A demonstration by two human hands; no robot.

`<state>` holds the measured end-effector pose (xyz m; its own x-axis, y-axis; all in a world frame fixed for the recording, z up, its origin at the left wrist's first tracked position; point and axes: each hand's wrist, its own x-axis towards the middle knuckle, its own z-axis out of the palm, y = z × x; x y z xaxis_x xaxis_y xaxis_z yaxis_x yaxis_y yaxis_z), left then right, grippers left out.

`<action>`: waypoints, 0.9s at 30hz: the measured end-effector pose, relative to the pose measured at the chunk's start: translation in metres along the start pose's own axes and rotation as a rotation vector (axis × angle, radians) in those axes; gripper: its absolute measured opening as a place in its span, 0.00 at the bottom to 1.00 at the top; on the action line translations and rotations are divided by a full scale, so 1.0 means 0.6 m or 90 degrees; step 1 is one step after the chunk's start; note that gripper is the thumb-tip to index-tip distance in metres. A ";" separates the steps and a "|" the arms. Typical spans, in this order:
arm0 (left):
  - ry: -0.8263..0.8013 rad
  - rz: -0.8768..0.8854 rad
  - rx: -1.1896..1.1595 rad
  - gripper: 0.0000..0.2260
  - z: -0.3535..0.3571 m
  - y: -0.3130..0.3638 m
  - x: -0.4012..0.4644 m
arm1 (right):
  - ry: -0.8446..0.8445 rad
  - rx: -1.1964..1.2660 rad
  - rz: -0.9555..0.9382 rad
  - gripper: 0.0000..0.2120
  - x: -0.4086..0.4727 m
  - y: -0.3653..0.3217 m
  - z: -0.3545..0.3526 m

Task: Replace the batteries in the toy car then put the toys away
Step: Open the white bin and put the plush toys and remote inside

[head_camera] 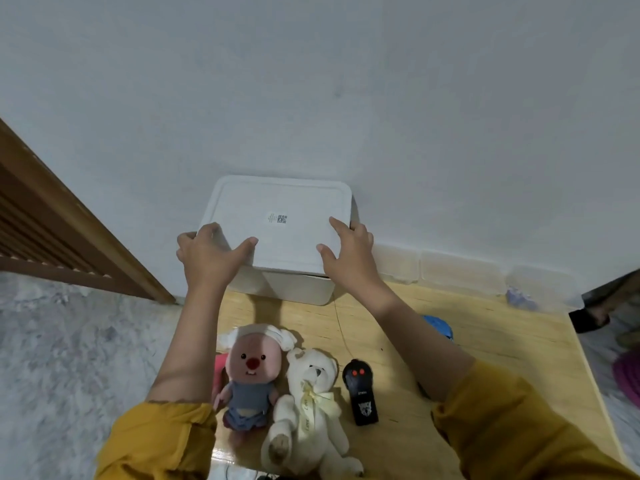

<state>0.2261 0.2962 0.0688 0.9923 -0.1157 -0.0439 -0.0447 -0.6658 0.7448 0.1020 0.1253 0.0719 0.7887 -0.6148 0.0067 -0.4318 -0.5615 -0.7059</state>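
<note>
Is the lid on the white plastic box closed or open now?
Not fully closed: the white lid covers the white plastic box, but a dark gap shows under its front right edge. Both hands grip it.

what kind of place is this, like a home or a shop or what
Most likely a room in a home, at floor level. A pink-faced plush doll in a blue outfit and a cream teddy bear with a yellow ribbon lie on a pale wooden board beside a white lidded plastic storage box against a plain wall.
</note>
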 end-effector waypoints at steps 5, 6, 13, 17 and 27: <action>0.040 0.045 -0.015 0.34 -0.014 0.015 -0.030 | 0.014 -0.009 -0.010 0.28 -0.012 -0.006 -0.021; 0.040 0.057 -0.011 0.34 -0.016 0.020 -0.039 | 0.014 -0.010 -0.006 0.29 -0.019 -0.002 -0.026; 0.006 0.124 0.019 0.34 0.012 0.074 -0.159 | 0.017 -0.001 0.082 0.38 -0.095 0.062 -0.103; -0.030 0.156 0.052 0.35 0.072 0.111 -0.272 | 0.044 -0.001 0.136 0.41 -0.156 0.146 -0.179; -0.252 0.214 0.226 0.33 0.265 0.158 -0.578 | 0.073 -0.018 0.320 0.43 -0.373 0.416 -0.351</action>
<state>-0.1405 0.1560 0.0490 0.8026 -0.5799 -0.1398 -0.4495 -0.7420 0.4974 -0.2745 0.0058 0.0434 0.4287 -0.8685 -0.2490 -0.7575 -0.1953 -0.6230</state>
